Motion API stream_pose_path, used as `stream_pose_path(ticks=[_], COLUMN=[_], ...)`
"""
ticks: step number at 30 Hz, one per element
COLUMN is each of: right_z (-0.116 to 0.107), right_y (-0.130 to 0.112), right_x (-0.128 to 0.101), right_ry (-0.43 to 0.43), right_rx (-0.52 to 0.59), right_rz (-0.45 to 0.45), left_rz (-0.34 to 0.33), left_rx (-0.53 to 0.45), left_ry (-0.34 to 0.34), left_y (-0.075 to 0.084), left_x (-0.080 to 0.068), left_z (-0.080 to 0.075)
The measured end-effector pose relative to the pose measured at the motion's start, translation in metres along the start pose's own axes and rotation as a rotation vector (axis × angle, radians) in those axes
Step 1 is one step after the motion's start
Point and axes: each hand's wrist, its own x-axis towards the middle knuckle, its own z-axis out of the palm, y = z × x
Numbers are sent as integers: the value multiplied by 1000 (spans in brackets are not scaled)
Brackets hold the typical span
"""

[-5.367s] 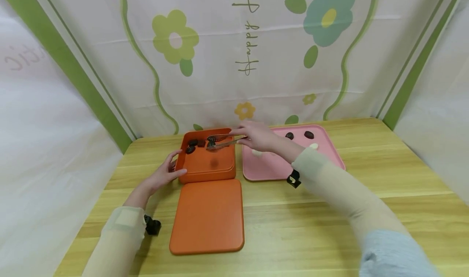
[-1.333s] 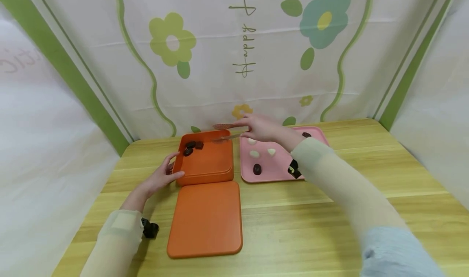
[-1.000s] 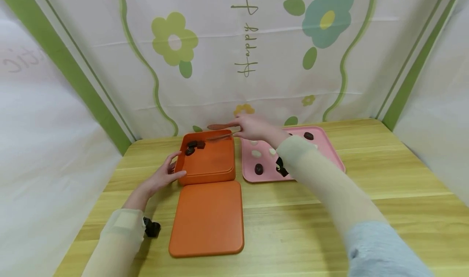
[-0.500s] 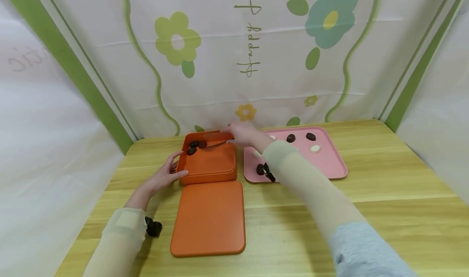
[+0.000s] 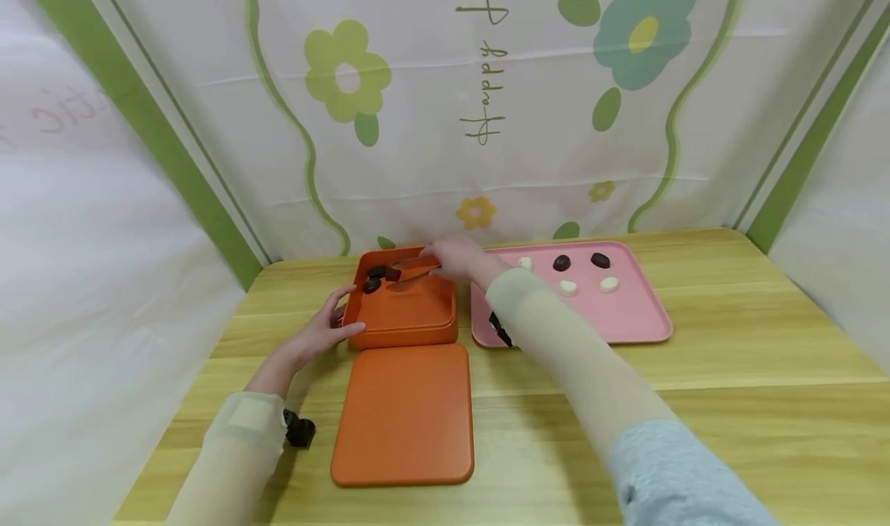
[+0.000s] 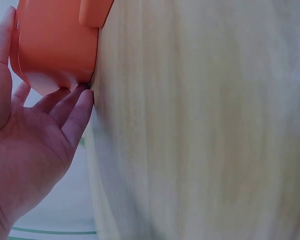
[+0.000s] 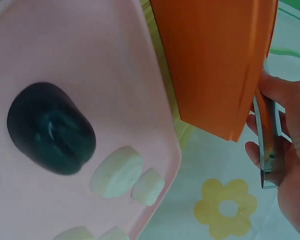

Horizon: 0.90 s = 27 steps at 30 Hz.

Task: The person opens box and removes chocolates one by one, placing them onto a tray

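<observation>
My left hand holds the orange box at its left side. In the left wrist view the thumb lies at the box rim and the fingertips touch the lower wall. My right hand grips a pair of metal tongs reaching in over the box's right wall. Apart from each other, the tong tips stand on either side of a dark square chocolate-like piece. Two dark oval pieces lie beside it, at the box's left. In the right wrist view the box wall hides the tong tips.
A pink tray right of the box carries white pieces and dark pieces; my right forearm covers its left part. The orange lid lies in front of the box. A printed cloth hangs close behind.
The right hand has moved left and down, lowering the tongs from above the box to around the square dark piece inside. The left hand stays at the box. The head view shifts slightly.
</observation>
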Motion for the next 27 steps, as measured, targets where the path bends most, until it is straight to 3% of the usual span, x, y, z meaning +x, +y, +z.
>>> stream_pose_path(ticks=[19, 27], right_z=[10, 7], right_y=[1, -1], right_x=[11, 6], right_ry=[-4, -35], right_rx=[-61, -25], right_rz=[13, 2], left_rz=[-2, 0], left_rx=[-33, -29], left_ry=[-13, -3], left_y=[-4, -3], left_x=[4, 3], left_z=[1, 0])
